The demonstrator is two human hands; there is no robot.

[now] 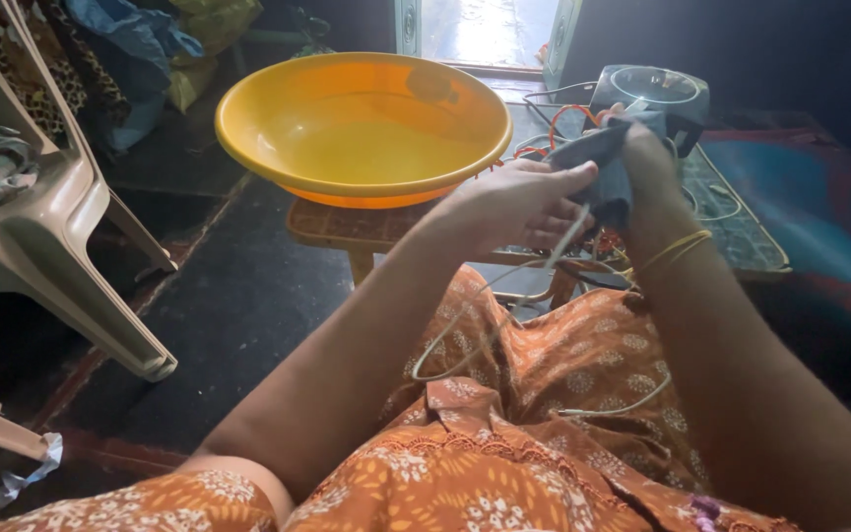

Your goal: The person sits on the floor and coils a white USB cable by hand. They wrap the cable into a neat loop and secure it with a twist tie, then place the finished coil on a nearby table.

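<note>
Right hand: the right hand (647,163), in the upper right of the frame, is closed around a bunched grey-blue cloth (608,163); the grip is pressed together on the fabric, probably so that the cloth stays gathered.
Left hand: the left hand (514,202) lies just beside the cloth, its fingers (568,182) stretched forward and touching the cloth's lower edge. A thin pale cord (504,305) passes under these fingers, but whether they pinch it cannot be told.
Cord: it hangs from the hands in a loose loop over the orange patterned dress (544,394), so the lap seems to carry its slack.
Arm pose: both forearms reach forward from the lower frame and meet in the centre right; the right wrist, with thin yellow bangles (672,248), is bent upward.
Bench: a low bench (347,229) stands in front of the knees.
Basin: a wide yellow basin (361,128) rests on the bench, upper centre.
Jar: a clear jar on a dark base (657,94) stands behind the right hand.
Chair: a pale plastic chair (41,236) stands at the left.
</note>
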